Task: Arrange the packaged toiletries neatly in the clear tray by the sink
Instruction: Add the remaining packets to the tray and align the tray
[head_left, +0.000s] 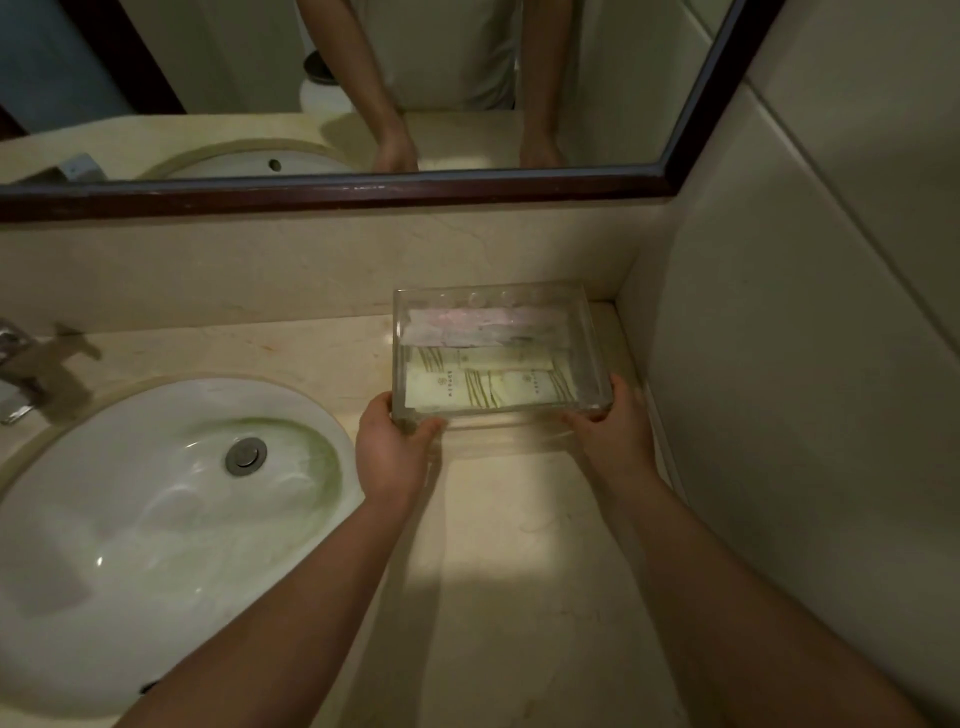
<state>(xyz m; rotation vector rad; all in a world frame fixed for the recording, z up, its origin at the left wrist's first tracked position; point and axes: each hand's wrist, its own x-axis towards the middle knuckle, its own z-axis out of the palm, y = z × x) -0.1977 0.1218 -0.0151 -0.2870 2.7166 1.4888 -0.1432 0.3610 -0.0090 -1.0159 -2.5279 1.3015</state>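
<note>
A clear plastic tray (596, 338) stands on the beige counter in the back right corner, against the wall. Inside it lie several flat pale green toiletry packets (488, 387) in the near half and a pinkish white packet (467, 325) along the far side. My left hand (392, 447) grips the tray's near left corner. My right hand (613, 431) grips its near right corner. Both hands hold the tray's front edge with thumbs on top.
A white oval sink (156, 509) with a metal drain (245, 456) fills the left. A chrome tap (15, 374) stands at the far left. A dark-framed mirror (332, 192) hangs above. The tiled wall (805, 364) closes the right side.
</note>
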